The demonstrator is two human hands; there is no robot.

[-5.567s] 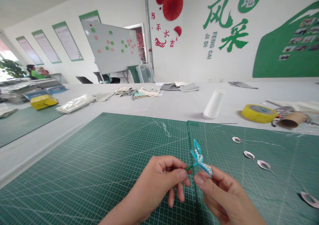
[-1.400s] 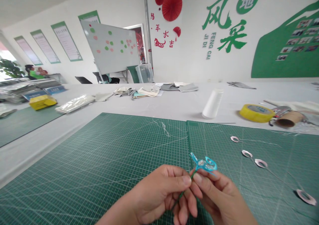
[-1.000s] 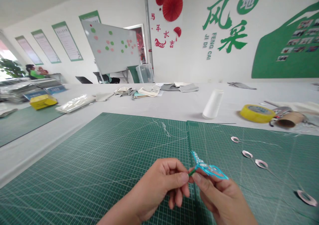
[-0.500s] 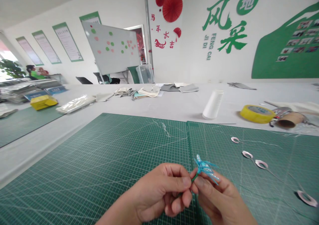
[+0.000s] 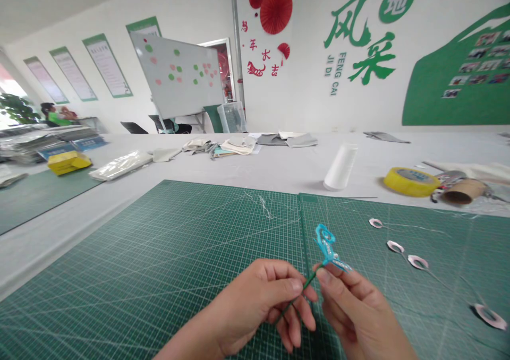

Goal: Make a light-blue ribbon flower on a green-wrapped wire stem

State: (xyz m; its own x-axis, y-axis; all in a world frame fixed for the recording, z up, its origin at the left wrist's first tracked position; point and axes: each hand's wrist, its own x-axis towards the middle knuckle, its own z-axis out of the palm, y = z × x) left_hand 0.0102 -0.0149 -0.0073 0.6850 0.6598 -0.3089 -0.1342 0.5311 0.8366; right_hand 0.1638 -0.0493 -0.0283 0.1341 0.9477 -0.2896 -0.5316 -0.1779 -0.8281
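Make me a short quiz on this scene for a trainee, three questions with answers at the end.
1. True or false: the blue beaded ornament sits on a green stem.
2. Which is nearer the ornament, the left hand or the right hand?
3. What colour is the roll of tape to the right of the white thread cone?

Key: 1 true; 2 right hand; 3 yellow.

White table [image 5: 255,161] with green cutting mats [image 5: 159,254], thread cone [image 5: 340,166], yellow tape [image 5: 411,182]

Craft workshop, long tables [image 5: 279,163], green cutting mats [image 5: 179,243], wall posters [image 5: 107,65], whiteboard [image 5: 177,94]
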